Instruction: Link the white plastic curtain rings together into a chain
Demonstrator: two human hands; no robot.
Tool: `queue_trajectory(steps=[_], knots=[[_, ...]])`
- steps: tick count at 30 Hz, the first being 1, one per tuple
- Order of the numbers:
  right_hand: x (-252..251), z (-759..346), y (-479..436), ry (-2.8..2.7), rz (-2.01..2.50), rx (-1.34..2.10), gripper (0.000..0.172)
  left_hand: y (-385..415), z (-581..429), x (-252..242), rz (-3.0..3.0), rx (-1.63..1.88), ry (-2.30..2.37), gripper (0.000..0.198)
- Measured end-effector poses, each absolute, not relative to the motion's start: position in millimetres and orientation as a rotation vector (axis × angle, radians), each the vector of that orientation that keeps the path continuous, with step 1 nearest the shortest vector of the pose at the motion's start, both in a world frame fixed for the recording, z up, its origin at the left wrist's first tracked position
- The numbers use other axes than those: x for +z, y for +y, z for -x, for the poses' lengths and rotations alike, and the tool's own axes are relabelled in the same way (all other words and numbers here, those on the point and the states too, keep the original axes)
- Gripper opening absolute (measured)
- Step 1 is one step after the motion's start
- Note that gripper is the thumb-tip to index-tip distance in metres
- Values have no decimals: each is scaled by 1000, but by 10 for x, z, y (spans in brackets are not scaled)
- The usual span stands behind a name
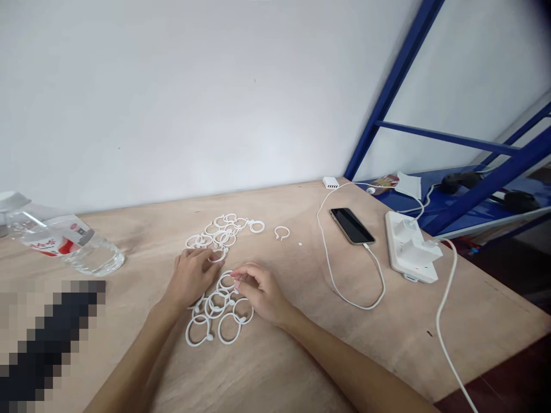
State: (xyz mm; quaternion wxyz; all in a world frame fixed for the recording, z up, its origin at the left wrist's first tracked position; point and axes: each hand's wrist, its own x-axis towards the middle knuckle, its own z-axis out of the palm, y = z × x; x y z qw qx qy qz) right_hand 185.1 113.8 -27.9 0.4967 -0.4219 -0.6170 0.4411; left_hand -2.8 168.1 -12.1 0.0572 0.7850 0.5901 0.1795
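While left hand [191, 277] rests half-open on rings [219, 312], right hand [258, 292] pinches one.

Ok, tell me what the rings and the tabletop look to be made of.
Rings: probably plastic, since they are thin, evenly white and slightly glossy with small moulded knobs. Tabletop: looks like unfinished plywood, pale and matt with visible grain.

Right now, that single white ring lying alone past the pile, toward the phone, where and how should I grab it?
Probably pinch the lone ring across its thin band on the near side, coming straight down from above. It lies flat on the wooden table, apart from the far cluster of rings, so nothing crowds it. Its small knobbed ends face away, leaving the near arc smooth. The right hand is closest.
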Motion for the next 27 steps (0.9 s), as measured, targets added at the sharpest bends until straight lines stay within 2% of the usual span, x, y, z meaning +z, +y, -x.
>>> queue_trajectory(steps=[6,11,19,27], knots=[[-321,-1839,1167,-1379,1137,1049,18,1527,66,68,-1978,732,1703,36],[-325,-1850,1196,-1298,1121,1125,30,1203,-33,45,-1895,851,1478,29],[-312,-1888,1211,-1287,1092,1188,27,1067,-102,-9,-1780,965,1385,22],[-266,-1864,1176,-1376,1085,1124,23,1009,-187,-81,-1533,1054,1386,34]])
